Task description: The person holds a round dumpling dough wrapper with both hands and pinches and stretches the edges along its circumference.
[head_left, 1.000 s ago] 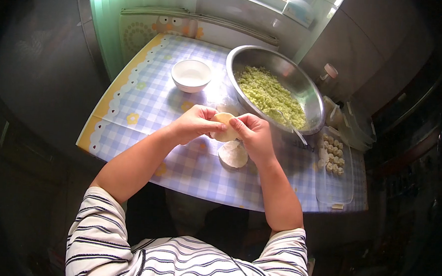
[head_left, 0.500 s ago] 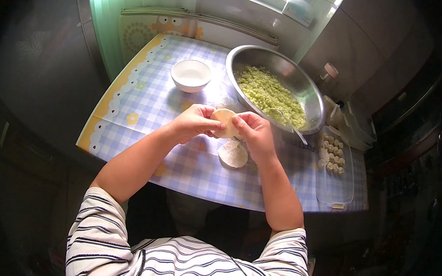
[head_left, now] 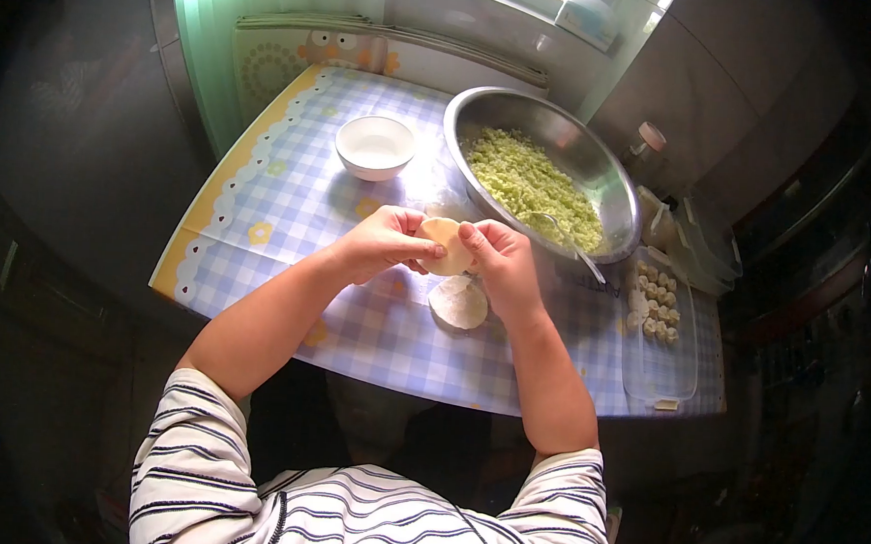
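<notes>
both hands are on the dough (head_left: 445,248), left hand (head_left: 383,242) pinching one side, right hand (head_left: 505,261) the other, thumbs on the near face, fingers curling round behind! the dough hangs between them, raised over the desk (head_left: 280,224), tipped so one face meets the light.

this looks like the shaping step: two-handed work at the edge, and nothing lies on the face that shows. the next move, as i judge it, calls for a light, even pinch; pull harder on one side and a sheet this thin could tear or go lopsided.

and what a look it has: pale yellow, flat, nearly round, smooth as far as the thumbs let me see, its far face hidden. just below the hands lies a spare round (head_left: 458,304), whiter, with a dusty look; one layer or several, i cannot tell.

beyond the left hand stands a white bowl (head_left: 372,172), contents unclear. beyond the right hand, the big basin (head_left: 603,172) holds green mix (head_left: 534,184), a spoon (head_left: 590,267) leaning out towards the hands. farther right of the hands, white lumps (head_left: 658,308) sit in a clear box (head_left: 661,377).
</notes>
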Available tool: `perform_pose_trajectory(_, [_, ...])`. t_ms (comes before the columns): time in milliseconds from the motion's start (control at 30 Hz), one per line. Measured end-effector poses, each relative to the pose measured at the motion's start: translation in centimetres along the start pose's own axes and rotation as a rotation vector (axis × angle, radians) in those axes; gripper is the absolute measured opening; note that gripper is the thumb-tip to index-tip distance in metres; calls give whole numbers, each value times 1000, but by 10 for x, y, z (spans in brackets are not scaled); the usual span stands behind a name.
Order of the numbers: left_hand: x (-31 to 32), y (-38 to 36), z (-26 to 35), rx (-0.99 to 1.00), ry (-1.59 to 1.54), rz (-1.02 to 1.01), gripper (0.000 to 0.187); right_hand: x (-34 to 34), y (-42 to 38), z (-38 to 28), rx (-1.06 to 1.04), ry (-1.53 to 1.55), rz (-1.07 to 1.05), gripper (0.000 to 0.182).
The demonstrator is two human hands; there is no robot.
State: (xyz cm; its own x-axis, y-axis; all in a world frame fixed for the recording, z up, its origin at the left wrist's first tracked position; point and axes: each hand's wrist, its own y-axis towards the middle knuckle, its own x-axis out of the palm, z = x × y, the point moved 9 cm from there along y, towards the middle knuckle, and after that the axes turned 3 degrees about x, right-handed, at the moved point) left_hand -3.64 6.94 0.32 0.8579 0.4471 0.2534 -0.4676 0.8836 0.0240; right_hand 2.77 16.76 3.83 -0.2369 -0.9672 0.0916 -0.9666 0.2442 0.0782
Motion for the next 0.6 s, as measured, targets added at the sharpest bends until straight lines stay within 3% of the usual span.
perform_pose_trajectory(333, [3,-2,3,-13,21,2,29,-2,2,6,-13,-165,-4,18])
perform_pose_trajectory(600, [2,-2,-9,-113,-158,6,33,0,1,3,-13,-21,14,19])
